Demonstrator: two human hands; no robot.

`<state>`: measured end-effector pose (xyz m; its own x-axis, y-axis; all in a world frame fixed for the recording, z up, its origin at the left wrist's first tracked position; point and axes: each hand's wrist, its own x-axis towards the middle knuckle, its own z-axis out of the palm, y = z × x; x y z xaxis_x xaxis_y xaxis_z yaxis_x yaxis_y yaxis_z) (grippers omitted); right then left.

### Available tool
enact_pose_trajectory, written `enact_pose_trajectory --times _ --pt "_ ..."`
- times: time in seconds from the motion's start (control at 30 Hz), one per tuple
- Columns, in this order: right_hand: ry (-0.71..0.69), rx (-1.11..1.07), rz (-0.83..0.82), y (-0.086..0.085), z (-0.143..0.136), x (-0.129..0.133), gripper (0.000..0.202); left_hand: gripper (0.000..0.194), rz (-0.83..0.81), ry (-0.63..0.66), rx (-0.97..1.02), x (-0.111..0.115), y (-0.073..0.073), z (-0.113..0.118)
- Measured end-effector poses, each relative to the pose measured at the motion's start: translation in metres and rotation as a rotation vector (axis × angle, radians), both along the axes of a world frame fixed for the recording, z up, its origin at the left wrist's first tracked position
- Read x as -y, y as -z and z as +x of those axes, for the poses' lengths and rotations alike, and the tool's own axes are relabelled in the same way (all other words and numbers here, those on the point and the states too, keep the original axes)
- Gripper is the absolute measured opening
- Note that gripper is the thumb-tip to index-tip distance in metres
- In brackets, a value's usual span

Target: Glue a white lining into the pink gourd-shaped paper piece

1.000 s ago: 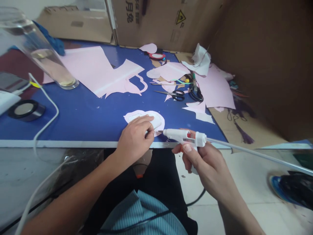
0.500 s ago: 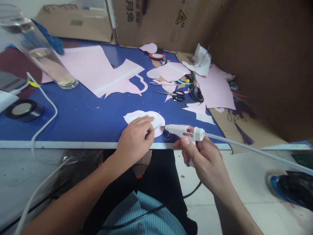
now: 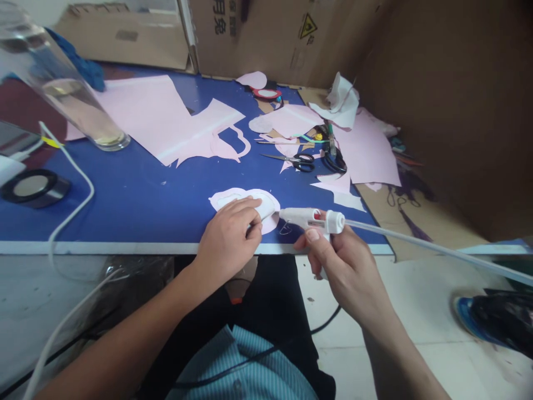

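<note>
My right hand is wrapped round a white hot glue gun, with a long clear glue stick running out of its back. The nozzle points left and meets the right edge of a pale pink paper cutout, which lies near the table's front edge. Over that cutout sits a smaller white piece. My left hand is closed on the white piece, fingers bent over it and thumb tucked in; its palm hides part of both layers. A thin looped strand lies under the nozzle.
Scissors, paper scraps and a large pink sheet lie farther back on the blue table. At left are a water bottle, a black tape roll and a white cable. Cardboard boxes stand behind.
The glue gun has shifted slightly left and up, bringing its nozzle to the cutout's edge. My left hand stays on the white piece.
</note>
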<state>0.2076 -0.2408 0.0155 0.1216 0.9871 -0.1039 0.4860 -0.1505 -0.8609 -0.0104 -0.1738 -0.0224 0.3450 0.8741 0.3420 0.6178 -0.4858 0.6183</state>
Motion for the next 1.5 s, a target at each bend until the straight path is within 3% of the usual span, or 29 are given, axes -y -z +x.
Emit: enact_pose_trajectory --times 1.0,1.5 --pt "0.012 0.069 0.054 0.0 -0.002 -0.012 0.053 0.026 0.004 0.005 -0.006 0.0 0.0 0.0" --pt "-0.019 -0.024 -0.003 -0.004 -0.007 0.021 0.053 0.026 0.033 -0.006 0.02 0.001 0.002 0.0"
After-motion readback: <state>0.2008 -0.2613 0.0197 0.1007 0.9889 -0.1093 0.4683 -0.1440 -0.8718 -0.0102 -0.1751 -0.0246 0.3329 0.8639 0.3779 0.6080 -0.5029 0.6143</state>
